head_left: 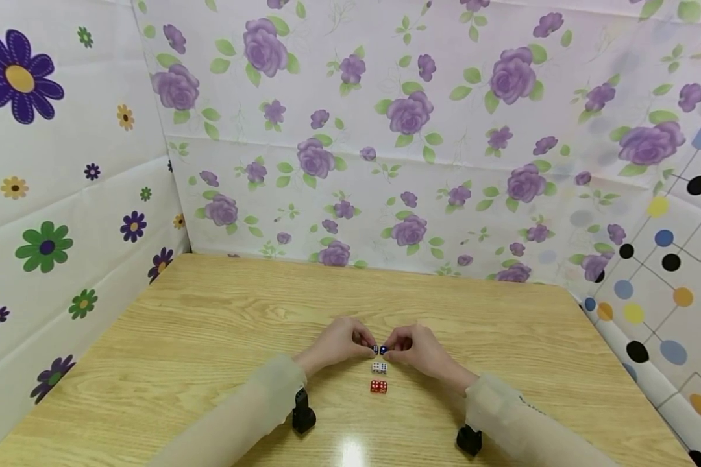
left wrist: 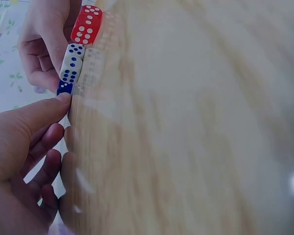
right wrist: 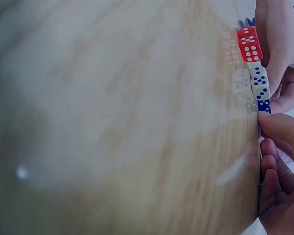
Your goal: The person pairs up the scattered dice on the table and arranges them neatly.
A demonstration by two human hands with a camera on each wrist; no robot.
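Note:
In the head view my left hand pinches a blue die between thumb and fingers. Facing it, my right hand pinches a second blue die, with a narrow gap between the two. Just nearer to me a pair of white dice with blue pips sits side by side. Nearer still lies a pair of red dice with white pips. In the left wrist view the thumb presses at the side of a blue die, low by the tabletop. The right wrist view shows a blue die at the other thumb's tip.
The glossy wood-grain table reflects a bright light near its front. A flowered cloth hangs behind it, with patterned cloths at both sides. Black wrist mounts hang below the sleeves, close over the table.

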